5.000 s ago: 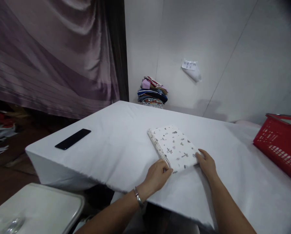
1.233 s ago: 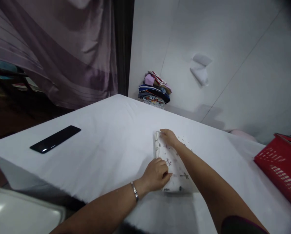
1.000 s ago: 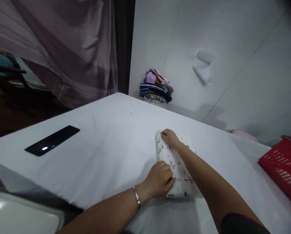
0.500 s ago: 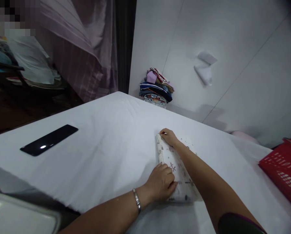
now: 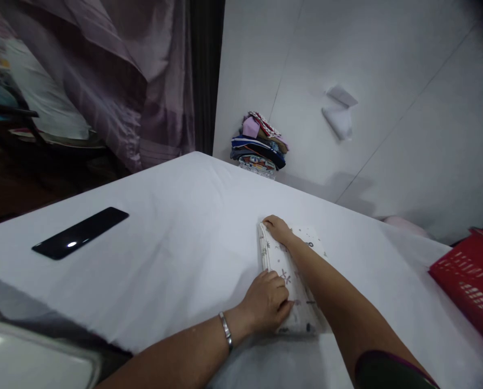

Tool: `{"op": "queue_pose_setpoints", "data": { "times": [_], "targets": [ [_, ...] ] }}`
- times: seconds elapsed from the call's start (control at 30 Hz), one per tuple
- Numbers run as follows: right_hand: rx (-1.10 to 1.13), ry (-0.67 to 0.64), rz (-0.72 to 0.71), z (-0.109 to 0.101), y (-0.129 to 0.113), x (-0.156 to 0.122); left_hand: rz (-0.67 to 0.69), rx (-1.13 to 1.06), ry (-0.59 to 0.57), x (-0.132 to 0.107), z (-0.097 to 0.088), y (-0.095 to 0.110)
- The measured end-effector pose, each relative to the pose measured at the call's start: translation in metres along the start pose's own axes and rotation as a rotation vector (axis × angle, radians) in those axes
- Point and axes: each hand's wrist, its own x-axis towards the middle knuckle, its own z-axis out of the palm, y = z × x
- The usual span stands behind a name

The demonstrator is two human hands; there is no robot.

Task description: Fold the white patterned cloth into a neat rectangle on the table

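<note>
1. From your head camera: the soft white folded cloth with little grey pictures lies on the white cloth-covered table, in front of you.
2. Your right hand has moved most. Five seconds ago it was on the cloth's near right corner. Now it reaches across to the far corner, at 11 o'clock on the cloth. Its fingers are pinched narrow there, on the fold.
3. Your left hand is at 8 o'clock, fingers curled on the same edge. They are partly hidden, so you can't tell how tightly it holds.
4. The cloth's left edge now points straighter away from you. With a hand near each end, you can probably make that edge neat and flat.
5. The red plastic basket sits apart at 3 o'clock.
</note>
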Motion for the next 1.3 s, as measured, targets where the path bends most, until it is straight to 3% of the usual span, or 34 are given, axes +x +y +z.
{"op": "queue_pose_setpoints", "data": {
  "times": [0.13, 0.33, 0.5, 0.6, 0.73, 0.87, 1.0, 1.2, 1.3],
  "targets": [
    [-0.037, 0.017, 0.016, -0.006, -0.003, -0.009, 0.014, -0.014, 0.005, 0.0, 0.0, -0.002],
    [-0.055, 0.181, -0.042, -0.016, -0.012, -0.042, 0.0, -0.028, 0.003, 0.0, -0.001, -0.002],
    [-0.063, -0.011, -0.043, -0.003, -0.027, -0.057, -0.016, -0.026, 0.013, 0.0, -0.001, -0.001],
    [-0.057, -0.061, -0.015, 0.001, -0.029, -0.057, -0.014, -0.032, 0.017, 0.001, -0.004, -0.002],
    [-0.054, -0.001, 0.026, -0.015, -0.014, -0.063, -0.006, -0.049, 0.017, 0.001, -0.007, -0.003],
    [-0.145, 0.078, 0.192, -0.033, 0.017, -0.078, 0.002, -0.049, 0.023, 0.002, -0.006, -0.004],
    [-0.245, -0.021, 0.288, -0.031, 0.041, -0.089, -0.019, -0.043, 0.006, 0.002, -0.007, -0.004],
    [-0.225, -0.081, 0.31, -0.027, 0.047, -0.088, -0.041, -0.057, -0.02, 0.003, -0.009, -0.004],
    [-0.141, -0.004, 0.315, -0.038, 0.051, -0.097, -0.041, -0.074, -0.019, 0.003, -0.009, -0.004]
  ]
}}
